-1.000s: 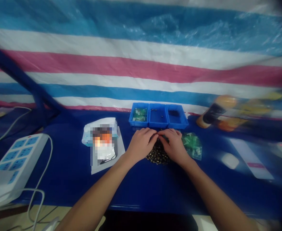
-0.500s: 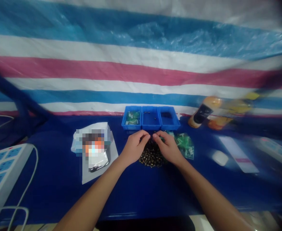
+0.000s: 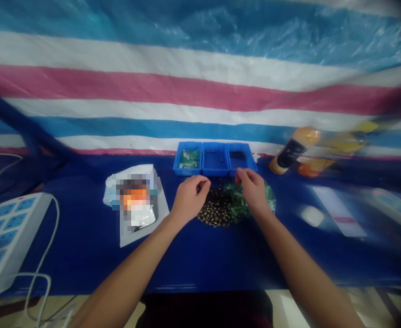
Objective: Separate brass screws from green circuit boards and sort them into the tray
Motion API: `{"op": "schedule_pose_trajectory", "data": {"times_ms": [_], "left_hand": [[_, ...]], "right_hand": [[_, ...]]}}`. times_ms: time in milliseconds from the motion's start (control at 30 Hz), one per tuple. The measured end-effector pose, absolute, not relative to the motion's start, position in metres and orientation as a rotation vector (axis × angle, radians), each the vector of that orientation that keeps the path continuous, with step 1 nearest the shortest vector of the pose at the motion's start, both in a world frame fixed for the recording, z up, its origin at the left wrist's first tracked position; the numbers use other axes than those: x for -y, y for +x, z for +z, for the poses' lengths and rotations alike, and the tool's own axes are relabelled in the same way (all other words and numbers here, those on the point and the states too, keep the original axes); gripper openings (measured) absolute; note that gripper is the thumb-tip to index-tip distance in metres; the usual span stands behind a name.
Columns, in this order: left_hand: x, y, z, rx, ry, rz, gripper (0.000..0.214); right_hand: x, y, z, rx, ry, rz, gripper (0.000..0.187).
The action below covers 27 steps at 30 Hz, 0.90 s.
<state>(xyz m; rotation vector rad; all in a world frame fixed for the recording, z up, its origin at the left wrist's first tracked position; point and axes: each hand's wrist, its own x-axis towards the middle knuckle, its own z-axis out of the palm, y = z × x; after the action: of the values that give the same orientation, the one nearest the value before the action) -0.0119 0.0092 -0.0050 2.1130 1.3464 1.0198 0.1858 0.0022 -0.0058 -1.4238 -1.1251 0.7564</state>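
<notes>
A pile of small dark parts point(image 3: 216, 213) lies on the blue table point(image 3: 200, 259), with a bag of green parts point(image 3: 238, 205) at its right. My left hand point(image 3: 188, 199) is curled in a pinch just over the pile's left edge; what it pinches is too small to make out. My right hand point(image 3: 253, 189) is raised above the green bag, fingers pinched together near the right blue bin point(image 3: 243, 161). Three blue bins stand side by side behind the pile: the left one point(image 3: 187, 162) holds green parts, the middle one point(image 3: 215, 163) a few dark bits.
A white packet on paper point(image 3: 135, 205) lies left of the pile. A white power strip point(image 3: 4, 232) with cables sits at the far left. An orange bottle point(image 3: 291, 152) lies at the back right, a white mouse-like object point(image 3: 311, 215) and a card point(image 3: 337, 212) farther right. A striped plastic sheet hangs behind.
My hands have come apart from over the pile. The right hand has lifted up and to the right, toward the right bin; the left has stayed by the pile.
</notes>
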Motion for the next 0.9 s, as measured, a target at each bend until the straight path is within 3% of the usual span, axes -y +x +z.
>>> {"op": "schedule_pose_trajectory", "data": {"times_ms": [133, 367, 533, 900], "left_hand": [[-0.010, -0.013, -0.007, -1.414, 2.216, 0.919, 0.015], [-0.005, -0.017, -0.005, -1.728, 2.464, 0.591, 0.017], [-0.004, -0.018, -0.007, -1.692, 2.541, 0.400, 0.016], [-0.006, -0.018, -0.014, -1.624, 2.555, 0.513, 0.015]], "right_hand": [[-0.007, 0.197, -0.011, 1.140, -1.537, 0.619, 0.046], [0.008, 0.184, -0.005, 1.891, -1.543, 0.423, 0.022], [0.015, 0.173, -0.015, 2.274, -1.510, 0.214, 0.017], [0.017, 0.168, -0.021, 2.267, -1.598, 0.131, 0.018]]}}
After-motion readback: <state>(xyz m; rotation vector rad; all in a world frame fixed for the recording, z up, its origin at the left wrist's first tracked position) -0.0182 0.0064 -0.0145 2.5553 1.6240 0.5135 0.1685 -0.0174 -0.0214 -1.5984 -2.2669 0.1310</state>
